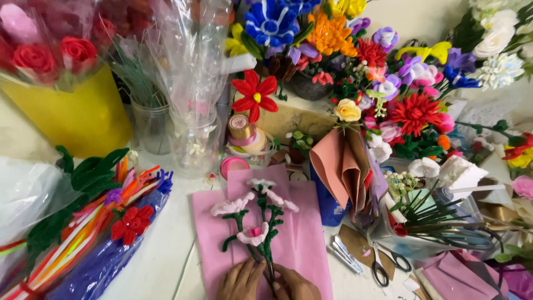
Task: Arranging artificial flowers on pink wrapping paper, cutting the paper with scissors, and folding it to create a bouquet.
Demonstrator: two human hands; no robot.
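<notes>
Both hands, left hand (240, 280) and right hand (294, 284), grasp flower stems (265, 253) on pink paper (302, 233), cluttered table (161, 261).

Just one view, head-mounted, tilted down over a crowded white table (166, 261). Pretty close in: both hands (266, 282) barely poking in at the bottom edge, pink paper sheet (302, 233) dead centre, flower heaps stacked toward the far wall up top.
</notes>
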